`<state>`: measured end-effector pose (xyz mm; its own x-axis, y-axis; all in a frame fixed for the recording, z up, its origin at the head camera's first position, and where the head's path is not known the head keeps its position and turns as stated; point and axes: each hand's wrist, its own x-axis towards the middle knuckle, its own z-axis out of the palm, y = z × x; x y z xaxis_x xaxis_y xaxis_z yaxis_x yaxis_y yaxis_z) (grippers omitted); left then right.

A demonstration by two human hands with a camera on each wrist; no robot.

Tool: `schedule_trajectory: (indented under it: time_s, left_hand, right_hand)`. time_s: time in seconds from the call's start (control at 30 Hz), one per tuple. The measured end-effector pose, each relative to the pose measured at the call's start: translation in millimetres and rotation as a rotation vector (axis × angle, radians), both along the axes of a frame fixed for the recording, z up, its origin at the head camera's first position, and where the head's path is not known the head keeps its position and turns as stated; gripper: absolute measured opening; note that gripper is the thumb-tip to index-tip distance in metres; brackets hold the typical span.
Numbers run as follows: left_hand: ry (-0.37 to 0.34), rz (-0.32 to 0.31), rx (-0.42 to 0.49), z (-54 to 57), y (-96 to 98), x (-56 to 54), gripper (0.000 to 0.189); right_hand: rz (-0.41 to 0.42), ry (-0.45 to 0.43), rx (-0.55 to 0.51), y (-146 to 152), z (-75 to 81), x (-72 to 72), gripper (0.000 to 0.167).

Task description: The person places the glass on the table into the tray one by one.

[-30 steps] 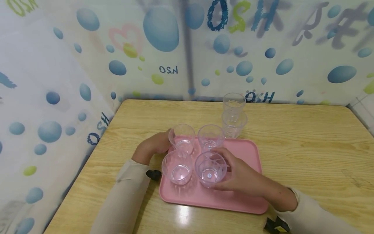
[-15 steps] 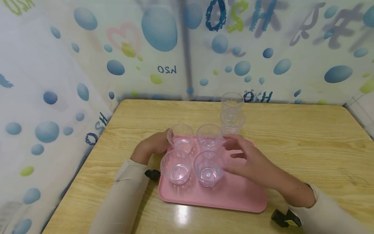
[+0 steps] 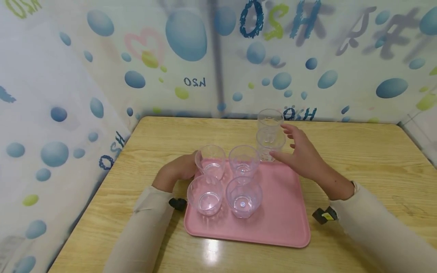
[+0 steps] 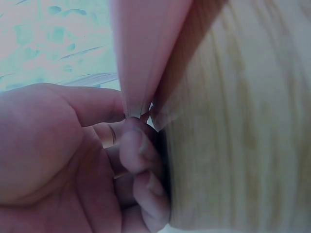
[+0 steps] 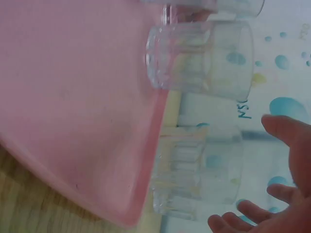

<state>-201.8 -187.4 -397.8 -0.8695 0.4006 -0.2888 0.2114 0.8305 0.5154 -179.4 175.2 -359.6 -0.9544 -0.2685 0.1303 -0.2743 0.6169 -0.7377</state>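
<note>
With my left hand (image 3: 178,167) I pinch the edge of the pink tray (image 3: 281,214) at its left side, thumb on one face and fingers on the other. My right hand (image 3: 304,156) is spread wide and holds nothing, thumb well apart from fingers, beside two clear tumblers past the tray's far rim; I cannot tell whether a fingertip touches one.

I count six clear tumblers in all, every one upright. Four stand on the left and middle of the tray, two by two: a near-left tumbler (image 3: 206,195), a near-right tumbler (image 3: 244,197), a far-left tumbler (image 3: 210,163) and a far-right tumbler (image 3: 244,161). The other two, a front tumbler (image 3: 269,142) and a back tumbler (image 3: 270,120), stand one behind the other on the wood-grain table (image 3: 368,163).

I have two beige sleeves (image 3: 143,227), and one black fitting (image 3: 178,204) shows at my left wrist, another, with a yellow patch, at my right.

The wall covering (image 3: 235,72) carries blue and green drops. On it I make out "H2O", mirrored, five times: large lettering (image 3: 276,19) at the top, small blue lettering (image 3: 195,82) mid-wall, one just above the table's back edge, one on the left wall, and a green one in the upper left corner. I cannot read the dark, shadow-like lettering (image 3: 392,34) at upper right.
</note>
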Motion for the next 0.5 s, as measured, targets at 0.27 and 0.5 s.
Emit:
schedule_trajectory:
  time_s: [0.27, 0.5]
  left_hand:
    - [0.004, -0.014, 0.019, 1.2, -0.1, 0.8, 0.048]
    - [-0.006, -0.015, 0.024, 0.8, 0.4, 0.1, 0.049]
  right_hand:
    - [0.010, -0.154, 0.063, -2.3, -11.7, -24.6, 0.107]
    - [-0.021, -0.222, 0.009, -4.9, -21.3, -29.8, 0.107]
